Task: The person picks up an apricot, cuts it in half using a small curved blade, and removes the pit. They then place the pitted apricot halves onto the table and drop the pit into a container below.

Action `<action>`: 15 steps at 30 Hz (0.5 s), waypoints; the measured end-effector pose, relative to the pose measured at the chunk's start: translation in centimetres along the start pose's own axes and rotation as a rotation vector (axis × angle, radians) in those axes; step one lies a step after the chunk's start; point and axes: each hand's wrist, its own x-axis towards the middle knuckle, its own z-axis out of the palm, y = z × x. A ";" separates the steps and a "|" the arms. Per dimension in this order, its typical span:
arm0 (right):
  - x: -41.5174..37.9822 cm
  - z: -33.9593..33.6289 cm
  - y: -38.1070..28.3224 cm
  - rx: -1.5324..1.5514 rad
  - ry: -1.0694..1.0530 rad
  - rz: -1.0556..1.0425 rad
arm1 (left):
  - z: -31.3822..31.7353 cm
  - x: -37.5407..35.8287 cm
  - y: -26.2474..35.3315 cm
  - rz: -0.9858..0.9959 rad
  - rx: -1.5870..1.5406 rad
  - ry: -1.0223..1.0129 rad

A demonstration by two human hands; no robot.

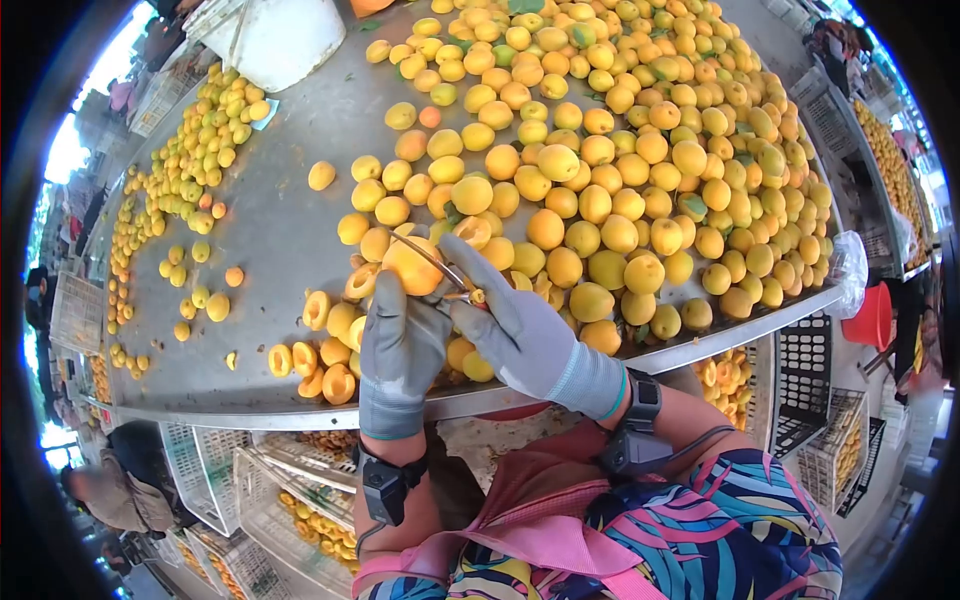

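My left hand (402, 335), in a grey glove, is closed around a yellow-orange apricot (408, 266) just above the near edge of the metal table. From the right, my right hand (528, 335), gloved the same way, grips a small knife (432, 259). Its thin dark blade lies across the apricot, and a brass-coloured part shows by the fingers; the rest of the handle is hidden. Left of my left hand sit cut apricot halves (338, 384), some with their hollow insides up. Whole apricots (590, 262) crowd up close to my right hand.
The metal table (270, 190) carries a large apricot heap at right and a smaller, greener group (205, 120) at left. A white bucket (290, 45) stands at the far side. Below the near edge are plastic crates (205, 470); a red bucket (872, 315) is at right.
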 end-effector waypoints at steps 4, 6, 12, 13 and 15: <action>-0.1 0.1 -0.1 -0.035 -0.018 -0.006 | 0.5 -0.3 -0.2 0.015 0.037 -0.001; -0.1 0.2 0.2 -0.051 -0.017 -0.025 | 0.4 -0.3 -0.3 0.013 0.040 0.004; -0.3 -0.4 0.0 -0.125 -0.011 -0.123 | 0.4 -0.5 -0.6 0.035 0.081 -0.029; -0.5 -0.6 -0.4 -0.147 -0.038 -0.043 | 0.5 -0.5 -0.7 0.066 0.116 -0.048; -0.4 -0.8 -0.5 -0.174 -0.070 0.038 | 0.7 -0.5 -1.1 0.080 0.146 -0.002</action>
